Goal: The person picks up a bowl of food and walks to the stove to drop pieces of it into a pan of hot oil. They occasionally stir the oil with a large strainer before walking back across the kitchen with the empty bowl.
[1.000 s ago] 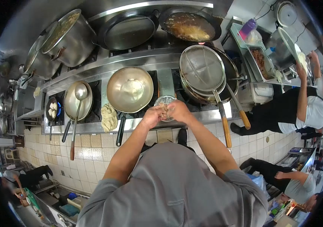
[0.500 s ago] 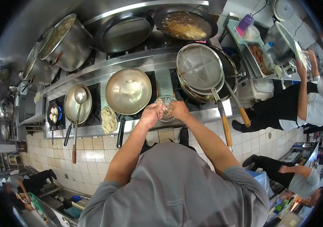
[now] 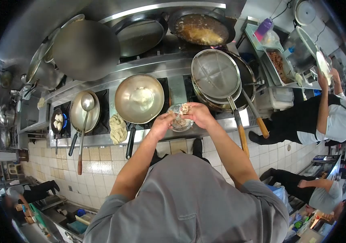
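A small clear bowl [image 3: 184, 128] with pale and brownish pieces in it stands at the stove's front edge. Over its right side, my right hand [image 3: 201, 115] pinches a pale, brown-flecked chunk of food [image 3: 185, 108]. My left hand [image 3: 163, 124] is closed at the bowl's left rim, its fingertips together over the contents; what they hold is too small to make out. Left of the bowl sits a wide wok [image 3: 140, 99] with a dark handle, nothing in it. A crumpled cloth [image 3: 117, 128] lies beside that wok.
Right of my hands, a large round strainer [image 3: 215, 75] rests on a pan, its wooden handle [image 3: 242, 139] jutting past the edge. A ladle [image 3: 86, 102] lies in another pan. Far left, a small pan [image 3: 57, 121] stands over a blue flame. A co-worker [image 3: 322, 109] stands at the right.
My hands have moved apart, and the chunk now shows in my right fingers. More of the bowl is visible. A grey blur now covers the large pot at back left.
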The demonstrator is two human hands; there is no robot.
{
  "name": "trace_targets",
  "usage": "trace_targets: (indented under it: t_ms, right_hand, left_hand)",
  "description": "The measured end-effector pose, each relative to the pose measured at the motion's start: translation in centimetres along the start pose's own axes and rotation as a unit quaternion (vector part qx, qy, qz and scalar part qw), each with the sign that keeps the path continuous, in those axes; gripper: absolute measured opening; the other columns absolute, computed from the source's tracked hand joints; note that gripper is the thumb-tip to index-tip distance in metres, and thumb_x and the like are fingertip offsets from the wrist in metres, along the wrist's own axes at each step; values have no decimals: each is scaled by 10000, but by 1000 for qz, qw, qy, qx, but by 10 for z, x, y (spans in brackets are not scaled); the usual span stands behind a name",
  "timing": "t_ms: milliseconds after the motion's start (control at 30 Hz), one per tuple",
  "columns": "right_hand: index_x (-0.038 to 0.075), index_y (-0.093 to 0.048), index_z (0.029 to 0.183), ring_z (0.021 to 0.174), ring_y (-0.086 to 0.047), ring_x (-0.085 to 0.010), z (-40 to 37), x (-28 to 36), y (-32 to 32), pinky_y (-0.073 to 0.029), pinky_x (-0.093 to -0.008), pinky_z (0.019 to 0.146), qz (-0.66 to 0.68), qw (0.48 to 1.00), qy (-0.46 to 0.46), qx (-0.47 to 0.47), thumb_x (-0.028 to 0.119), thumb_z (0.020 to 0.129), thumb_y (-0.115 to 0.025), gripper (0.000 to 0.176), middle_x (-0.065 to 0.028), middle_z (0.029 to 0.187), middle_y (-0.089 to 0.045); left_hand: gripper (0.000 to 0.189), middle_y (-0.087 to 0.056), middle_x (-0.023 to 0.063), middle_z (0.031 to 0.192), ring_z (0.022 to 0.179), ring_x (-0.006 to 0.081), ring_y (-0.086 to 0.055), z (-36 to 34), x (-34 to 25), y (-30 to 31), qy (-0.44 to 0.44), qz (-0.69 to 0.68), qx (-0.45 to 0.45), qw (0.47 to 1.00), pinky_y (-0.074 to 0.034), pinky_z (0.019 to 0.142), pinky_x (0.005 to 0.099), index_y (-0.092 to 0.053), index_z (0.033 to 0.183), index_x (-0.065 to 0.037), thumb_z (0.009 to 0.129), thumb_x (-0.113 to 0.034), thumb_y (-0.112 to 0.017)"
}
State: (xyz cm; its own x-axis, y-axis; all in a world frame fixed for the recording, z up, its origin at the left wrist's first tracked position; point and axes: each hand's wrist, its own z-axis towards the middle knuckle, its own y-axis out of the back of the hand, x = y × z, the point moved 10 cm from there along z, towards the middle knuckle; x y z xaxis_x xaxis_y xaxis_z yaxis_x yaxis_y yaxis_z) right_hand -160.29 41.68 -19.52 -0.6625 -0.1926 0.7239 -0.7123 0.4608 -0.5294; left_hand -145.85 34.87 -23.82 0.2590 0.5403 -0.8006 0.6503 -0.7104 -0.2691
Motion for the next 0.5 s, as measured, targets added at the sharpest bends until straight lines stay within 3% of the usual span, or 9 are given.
trace_targets:
  t_ms: [100, 200, 367, 433, 500]
  right_hand:
    - [-79, -613, 1113, 993, -693, -271, -13, 10, -22, -585, -354, 858, 98, 991, -39, 80, 53, 953, -569, 213, -164, 1082, -684]
    - [-93, -624, 1085, 970, -693, -260, -10, 10, -22, -597, -349, 845, 39, 997, -13, 58, 81, 949, -621, 221, -175, 1071, -681]
    - [-94, -626, 1093, 855, -696, -206, -2, 14, -22, -594, -323, 785, -40, 999, 23, 17, -19, 894, -660, 215, -161, 1009, -690]
    - [-70, -631, 1109, 830, -687, -187, -5, 49, -34, -585, -312, 754, -67, 994, 81, 19, 2, 895, -667, 228, -141, 988, -692]
    - [4, -646, 1150, 756, -650, -128, -7, 97, -44, -542, -265, 662, -65, 988, 137, 14, 70, 911, -674, 249, -69, 910, -690]
  left_hand:
    - [351, -605, -19, 948, 818, 96, -515, -3, 1, -2, 12, -66, -11, 998, -451, 738, 296, -666, 1108, -58, 988, -383, -613]
    - [349, -627, -3, 987, 839, 107, -534, -5, -1, -4, 24, -122, -17, 992, -456, 749, 304, -666, 1112, -56, 984, -378, -618]
    - [356, -672, 38, 922, 780, 112, -563, -9, -4, 4, -12, -52, -32, 998, -462, 656, 270, -713, 1014, -16, 977, -361, -630]
    - [315, -653, 30, 837, 725, 110, -555, -10, -7, 8, -33, -27, -43, 998, -463, 619, 260, -721, 894, 6, 965, -294, -656]
    - [311, -638, 22, 792, 685, 106, -544, -11, -14, 12, -55, 18, -54, 997, -458, 609, 257, -713, 880, 4, 966, -290, -656]
